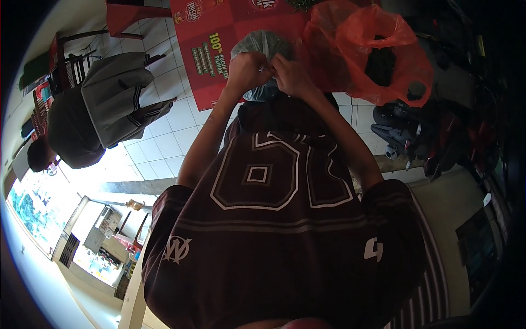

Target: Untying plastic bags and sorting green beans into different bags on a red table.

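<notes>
A clear plastic bag (256, 43), bulging with something greenish and dark, stands at the near edge of the red table. Both my hands meet at its gathered top. My left hand (246, 71) is closed in a fist on the plastic. Close beside it, my right hand (293, 75) pinches the same gathered part, fingers pressed together. The exact twist or knot between the fingers is too small to make out. What fills the bag cannot be told.
The red printed table (193, 60) spreads ahead. On its right sits a translucent orange-red plastic bag (356, 41) with dark green leaves (379, 66) inside. A seated person (76, 118) is at the left, near a red chair (125, 19). Motorcycles (402, 131) stand at the right.
</notes>
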Available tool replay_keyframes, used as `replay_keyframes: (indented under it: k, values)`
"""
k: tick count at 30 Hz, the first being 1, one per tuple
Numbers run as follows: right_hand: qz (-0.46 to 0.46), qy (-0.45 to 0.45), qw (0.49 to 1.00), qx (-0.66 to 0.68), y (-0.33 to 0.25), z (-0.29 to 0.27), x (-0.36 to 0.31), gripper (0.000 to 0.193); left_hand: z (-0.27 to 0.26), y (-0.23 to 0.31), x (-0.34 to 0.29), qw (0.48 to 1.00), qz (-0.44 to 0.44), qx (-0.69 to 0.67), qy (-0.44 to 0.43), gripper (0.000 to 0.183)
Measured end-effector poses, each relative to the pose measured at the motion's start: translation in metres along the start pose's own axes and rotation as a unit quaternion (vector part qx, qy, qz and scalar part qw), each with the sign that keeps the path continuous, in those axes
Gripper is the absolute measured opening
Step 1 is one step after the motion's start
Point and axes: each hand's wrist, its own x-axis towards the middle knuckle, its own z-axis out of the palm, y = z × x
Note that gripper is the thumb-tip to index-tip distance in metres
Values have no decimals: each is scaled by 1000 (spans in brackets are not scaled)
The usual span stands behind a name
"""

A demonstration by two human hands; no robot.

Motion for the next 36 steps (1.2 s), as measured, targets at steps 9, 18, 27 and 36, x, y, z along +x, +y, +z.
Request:
replay_keyframes:
  k: [9,18,27,36]
  values:
    - [-18,49,996,77,-9,-10,-1,22,-14,-14,7,985,-58,-127,-98,23]
    - [-88,106,989,-56,-13,-5,5,20,-7,-31,2,974,-78,-164,-134,24]
    - [-145,144,974,-99,1,8,10,19,-10,-32,2,963,-118,-190,-151,23]
    - [-151,163,967,-124,1,9,15,20,-15,-7,-23,982,-122,-145,14,14]
